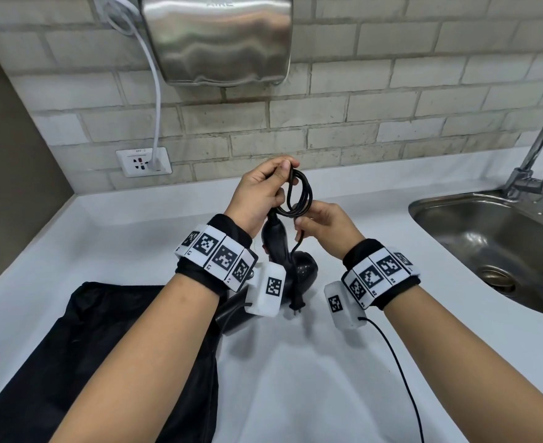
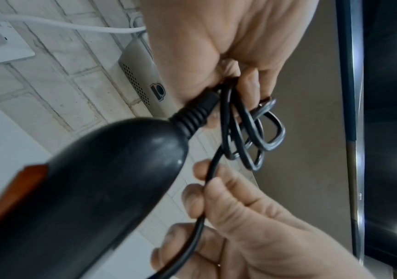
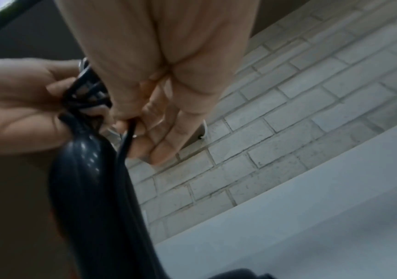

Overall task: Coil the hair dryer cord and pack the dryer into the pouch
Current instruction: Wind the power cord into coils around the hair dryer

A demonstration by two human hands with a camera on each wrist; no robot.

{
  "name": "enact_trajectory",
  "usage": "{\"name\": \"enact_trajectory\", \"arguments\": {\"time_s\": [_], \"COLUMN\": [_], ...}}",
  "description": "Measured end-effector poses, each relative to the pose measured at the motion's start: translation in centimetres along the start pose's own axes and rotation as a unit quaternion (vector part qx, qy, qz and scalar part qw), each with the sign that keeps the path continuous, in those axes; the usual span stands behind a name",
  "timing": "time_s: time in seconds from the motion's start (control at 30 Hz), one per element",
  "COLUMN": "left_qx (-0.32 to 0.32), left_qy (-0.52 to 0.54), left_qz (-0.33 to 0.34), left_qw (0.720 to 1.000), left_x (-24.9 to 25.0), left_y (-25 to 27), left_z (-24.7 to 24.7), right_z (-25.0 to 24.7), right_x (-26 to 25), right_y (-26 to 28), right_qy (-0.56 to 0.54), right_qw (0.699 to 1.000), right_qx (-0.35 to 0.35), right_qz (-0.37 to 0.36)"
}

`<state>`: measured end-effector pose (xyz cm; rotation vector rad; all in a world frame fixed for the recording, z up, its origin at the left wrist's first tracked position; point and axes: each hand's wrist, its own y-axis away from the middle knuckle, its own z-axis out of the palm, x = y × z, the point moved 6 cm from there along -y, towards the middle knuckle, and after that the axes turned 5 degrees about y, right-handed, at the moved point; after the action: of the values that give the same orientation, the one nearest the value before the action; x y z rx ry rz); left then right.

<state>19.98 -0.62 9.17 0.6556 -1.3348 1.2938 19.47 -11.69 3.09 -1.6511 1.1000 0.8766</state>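
Note:
A black hair dryer hangs above the white counter, its handle up and its barrel down behind my left wrist. My left hand grips several loops of the black cord where it leaves the handle; the loops dangle from my curled fingers. My right hand pinches the loose stretch of cord just below the loops. The plug hangs free near the counter. The black pouch lies flat at the lower left, partly under my left forearm.
A steel sink with a tap is set into the counter at the right. On the brick wall hang a metal hand dryer and a socket with a white cable plugged in.

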Motion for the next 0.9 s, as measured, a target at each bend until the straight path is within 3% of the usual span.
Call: {"name": "enact_trajectory", "arguments": {"time_s": [0.1, 0.23, 0.33, 0.5, 0.73, 0.9], "left_qx": [0.005, -0.007, -0.004, -0.014, -0.023, -0.018], "left_qy": [0.007, -0.071, -0.093, -0.099, -0.082, -0.106], "left_qz": [0.002, 0.022, 0.031, 0.029, 0.028, 0.030], "left_qw": [1.000, 0.997, 0.995, 0.995, 0.996, 0.994], "left_x": [-0.3, -0.6, -0.4, -0.3, -0.2, -0.3], "left_y": [0.1, -0.1, -0.3, -0.2, -0.3, -0.5], "left_z": [-0.1, -0.1, -0.1, 0.0, 0.4, 0.4], "right_z": [-1.2, -2.4, -2.1, -1.3, -3.8, -5.4], "right_x": [1.3, 2.0, 1.3, 0.5, -1.8, -5.1], "right_y": [-0.5, -0.7, -0.7, -0.5, -2.1, -3.0], "right_qy": [0.053, 0.105, 0.131, 0.051, 0.140, 0.199], "right_qw": [0.996, 0.987, 0.987, 0.997, 0.975, 0.956], "right_qx": [0.061, 0.108, 0.092, 0.050, 0.171, 0.213], "right_qz": [0.039, 0.056, 0.028, 0.009, 0.013, -0.016]}}
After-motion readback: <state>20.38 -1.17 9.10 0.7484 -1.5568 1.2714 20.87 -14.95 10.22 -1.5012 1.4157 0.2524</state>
